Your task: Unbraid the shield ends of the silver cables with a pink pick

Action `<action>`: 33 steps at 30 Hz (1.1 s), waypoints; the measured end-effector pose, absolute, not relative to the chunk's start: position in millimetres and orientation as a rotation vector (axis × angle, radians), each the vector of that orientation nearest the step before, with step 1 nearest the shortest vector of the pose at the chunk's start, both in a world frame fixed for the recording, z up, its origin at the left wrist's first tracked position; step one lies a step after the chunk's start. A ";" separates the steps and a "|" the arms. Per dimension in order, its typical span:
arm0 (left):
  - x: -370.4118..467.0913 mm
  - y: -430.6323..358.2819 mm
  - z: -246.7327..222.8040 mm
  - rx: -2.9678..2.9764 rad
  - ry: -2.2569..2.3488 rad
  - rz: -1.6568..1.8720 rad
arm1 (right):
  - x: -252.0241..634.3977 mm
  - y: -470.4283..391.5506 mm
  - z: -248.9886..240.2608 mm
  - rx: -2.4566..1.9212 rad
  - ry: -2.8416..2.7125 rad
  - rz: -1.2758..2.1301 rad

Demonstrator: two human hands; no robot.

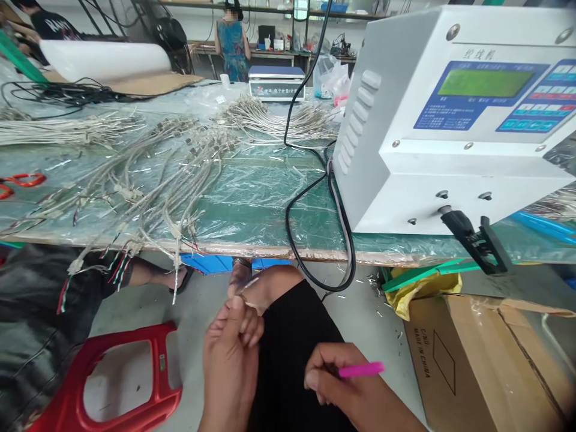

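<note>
My left hand (234, 336) is raised over the lap, thumb and fingers pinched on a thin pale wire end (253, 282). Lower and to the right, my right hand (337, 381) is closed around a bright pink pen-like tool (362, 369), whose tip is hidden in the fingers. The hands are apart, both below the table edge. On the table, bundles of pale cables (180, 174) lie with coloured wire ends hanging over the edge.
A white machine (373, 138) with a green display stands at right, black cables (292, 228) looping beside it. Orange scissors (27, 179) lie far left. A red stool (157, 372), a cardboard box (486, 360) and a seated person's leg (40, 318) are below; people are behind.
</note>
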State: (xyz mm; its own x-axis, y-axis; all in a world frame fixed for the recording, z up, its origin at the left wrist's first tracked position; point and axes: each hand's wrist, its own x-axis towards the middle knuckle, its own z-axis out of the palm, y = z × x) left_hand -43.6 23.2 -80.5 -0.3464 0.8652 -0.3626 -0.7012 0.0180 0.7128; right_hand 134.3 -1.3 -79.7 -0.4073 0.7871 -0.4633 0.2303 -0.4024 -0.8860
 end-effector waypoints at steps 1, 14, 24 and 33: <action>-48.4 25.0 -78.6 0.242 1.019 1.649 | 139.5 -6.7 -80.2 -1.453 -1.398 1.844; -27.7 15.6 -69.6 0.456 1.071 1.386 | 204.8 11.3 -95.3 -1.932 -1.811 0.431; -15.6 9.8 -70.7 0.540 1.160 1.256 | 146.0 8.5 -64.4 -1.057 -1.931 0.182; -12.2 8.1 -69.3 0.487 1.148 1.291 | 122.5 8.3 -82.1 -1.124 -1.749 0.674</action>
State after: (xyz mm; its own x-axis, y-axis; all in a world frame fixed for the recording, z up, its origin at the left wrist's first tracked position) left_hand -12.2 8.1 -69.3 -0.1327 0.9134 -0.3849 -0.4890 0.2774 0.8270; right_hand 122.5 8.3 -82.1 -0.1595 0.9008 0.4040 0.3967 0.4332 -0.8093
